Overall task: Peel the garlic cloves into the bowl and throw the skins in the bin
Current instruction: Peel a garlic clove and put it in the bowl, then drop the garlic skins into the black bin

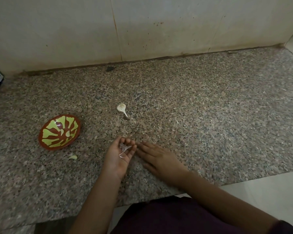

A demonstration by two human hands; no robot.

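While the left hand (118,157) sits palm-up with its fingers curled loosely round a little wad of papery white garlic skins (124,149), the right hand (159,157) lies flat on the speckled granite counter (210,124) at its 3 o'clock, fingers straight and close together, holding nothing. So I'd say we're at the gather-the-skins step. The next move, I reckon, needs those skins carried to the bin, which isn't in view, without the light flakes drifting off. Count: one round red-brown bowl with a yellow-green leaf pattern (49,137) at 9 o'clock from the left hand, two pale peeled cloves (68,133) inside it, one more pale clove (73,157) loose on the counter at 8 o'clock, near the bowl, and one white garlic piece with a thin stalk (121,108) at 12 o'clock, well apart. That stray clove probably belongs in the bowl too.
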